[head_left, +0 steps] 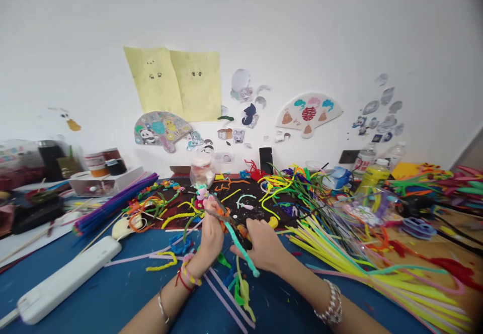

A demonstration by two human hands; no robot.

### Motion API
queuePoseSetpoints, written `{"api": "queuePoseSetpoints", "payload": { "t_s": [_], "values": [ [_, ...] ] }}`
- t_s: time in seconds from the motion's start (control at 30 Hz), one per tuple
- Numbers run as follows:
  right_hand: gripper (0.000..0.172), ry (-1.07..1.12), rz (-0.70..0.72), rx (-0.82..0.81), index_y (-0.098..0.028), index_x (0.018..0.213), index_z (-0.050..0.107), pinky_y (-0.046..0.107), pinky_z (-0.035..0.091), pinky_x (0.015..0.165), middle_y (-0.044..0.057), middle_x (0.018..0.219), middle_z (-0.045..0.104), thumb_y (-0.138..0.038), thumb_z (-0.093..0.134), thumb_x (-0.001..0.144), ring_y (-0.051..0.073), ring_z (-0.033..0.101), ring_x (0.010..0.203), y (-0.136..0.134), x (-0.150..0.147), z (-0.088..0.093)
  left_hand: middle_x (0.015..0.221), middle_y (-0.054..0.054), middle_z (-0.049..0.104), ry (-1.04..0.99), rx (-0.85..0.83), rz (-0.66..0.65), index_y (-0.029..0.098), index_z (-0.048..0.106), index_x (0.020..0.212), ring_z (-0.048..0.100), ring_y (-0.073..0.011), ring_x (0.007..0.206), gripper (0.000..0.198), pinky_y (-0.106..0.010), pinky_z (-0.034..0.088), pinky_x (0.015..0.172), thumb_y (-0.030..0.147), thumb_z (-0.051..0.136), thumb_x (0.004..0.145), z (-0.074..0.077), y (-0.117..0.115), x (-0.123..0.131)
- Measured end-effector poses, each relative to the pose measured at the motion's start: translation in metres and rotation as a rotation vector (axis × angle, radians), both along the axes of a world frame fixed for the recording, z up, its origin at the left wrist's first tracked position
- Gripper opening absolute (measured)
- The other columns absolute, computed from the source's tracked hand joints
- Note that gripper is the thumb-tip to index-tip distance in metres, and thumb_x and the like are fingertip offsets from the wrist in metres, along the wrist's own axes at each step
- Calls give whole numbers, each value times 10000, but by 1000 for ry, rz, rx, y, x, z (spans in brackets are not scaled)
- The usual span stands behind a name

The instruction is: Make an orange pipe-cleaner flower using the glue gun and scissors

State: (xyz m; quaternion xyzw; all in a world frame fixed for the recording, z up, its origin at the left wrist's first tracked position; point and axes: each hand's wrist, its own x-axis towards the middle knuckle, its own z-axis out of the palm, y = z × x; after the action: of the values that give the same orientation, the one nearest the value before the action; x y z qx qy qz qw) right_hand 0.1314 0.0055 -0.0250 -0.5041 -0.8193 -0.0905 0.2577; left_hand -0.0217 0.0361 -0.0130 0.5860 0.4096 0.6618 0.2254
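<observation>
My left hand [210,236] grips a small pink and teal pipe-cleaner figure [202,195] upright above the fingers. My right hand [262,243] closes around the handles of a pair of scissors [226,222], whose blades point left across the left hand's fingers. A turquoise pipe cleaner [241,253] runs past the scissors and hangs down beside my right hand. Orange pipe-cleaner scraps [223,221] sit between the hands, partly hidden by the fingers. Both wrists wear bracelets.
Loose pipe cleaners cover a dark mat [241,203] and a blue tabletop [113,294]. A white power strip [64,278] lies at left, with a purple bundle [113,205] behind it. A yellow bundle [370,278] spreads right. Bottles and a phone [266,160] stand by the wall.
</observation>
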Motion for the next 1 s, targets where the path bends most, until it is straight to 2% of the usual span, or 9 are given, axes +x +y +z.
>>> {"api": "queuePoseSetpoints", "payload": {
  "t_s": [0.1, 0.37, 0.53, 0.6, 0.7, 0.8, 0.87, 0.93, 1.0],
  "values": [
    [310, -40, 0, 1, -194, 766, 427, 316, 308, 645, 47, 724, 585, -499, 439, 820, 213, 510, 673, 0, 0, 1, 1138, -102, 567, -11, -23, 54, 183, 547, 1055, 394, -241, 1233, 304, -425, 245, 1079, 370, 388, 874, -4, 3, 0],
    [224, -94, 5, -10, -167, 843, 451, 336, 326, 696, 86, 796, 589, -388, 487, 824, 242, 508, 736, 2, 0, -4, 1338, -134, 446, -8, -77, 78, 150, 452, 1226, 294, -241, 1317, 415, -415, 191, 1114, 363, 368, 880, -9, 6, -1],
    [131, -59, -6, -35, -184, 822, 444, 336, 334, 710, 66, 737, 590, -274, 538, 801, 234, 527, 707, 7, -1, -13, 1286, -149, 482, -42, -92, 66, 127, 451, 1225, 353, -243, 1278, 464, -425, 220, 1100, 415, 271, 908, -2, 4, 0],
    [123, -40, -6, -47, -187, 818, 445, 330, 337, 703, 60, 720, 588, -267, 538, 805, 230, 536, 702, 8, -2, -13, 1218, -147, 520, -77, -101, 47, 135, 488, 1165, 392, -250, 1239, 459, -437, 241, 1082, 442, 266, 906, 2, 3, 0],
    [156, -8, -19, -55, -183, 836, 452, 322, 343, 686, 71, 758, 590, -319, 526, 816, 237, 543, 738, 8, -1, -10, 1091, -105, 562, -140, -110, 1, 179, 540, 1009, 439, -230, 1167, 389, -392, 306, 1035, 474, 318, 887, 9, 0, -1],
    [209, 76, -47, -97, -184, 840, 457, 303, 348, 656, 70, 789, 592, -391, 483, 839, 224, 547, 739, 9, 3, -3, 923, -54, 569, -177, -109, -37, 204, 526, 857, 525, -185, 977, 354, -315, 421, 895, 502, 336, 874, 13, -2, -2],
    [257, 152, -75, -120, -186, 842, 465, 286, 350, 637, 67, 802, 595, -443, 470, 840, 213, 554, 738, 12, 8, 1, 756, -14, 549, -209, -133, -124, 213, 490, 816, 551, -141, 700, 361, -257, 480, 662, 527, 319, 870, 15, -3, -2],
    [299, 206, -126, -118, -185, 839, 477, 281, 352, 628, 66, 788, 595, -483, 483, 821, 214, 563, 745, 18, 14, 5, 599, 25, 502, -239, -176, -247, 218, 460, 833, 453, -108, 451, 392, -216, 411, 433, 558, 269, 868, 17, -4, -1],
    [294, 231, -181, -111, -177, 834, 493, 284, 358, 628, 65, 759, 592, -468, 515, 797, 223, 572, 747, 26, 22, 7, 511, 51, 461, -281, -237, -396, 215, 452, 867, 324, -83, 324, 433, -191, 310, 324, 580, 220, 864, 20, -3, 1]
  ]
}}
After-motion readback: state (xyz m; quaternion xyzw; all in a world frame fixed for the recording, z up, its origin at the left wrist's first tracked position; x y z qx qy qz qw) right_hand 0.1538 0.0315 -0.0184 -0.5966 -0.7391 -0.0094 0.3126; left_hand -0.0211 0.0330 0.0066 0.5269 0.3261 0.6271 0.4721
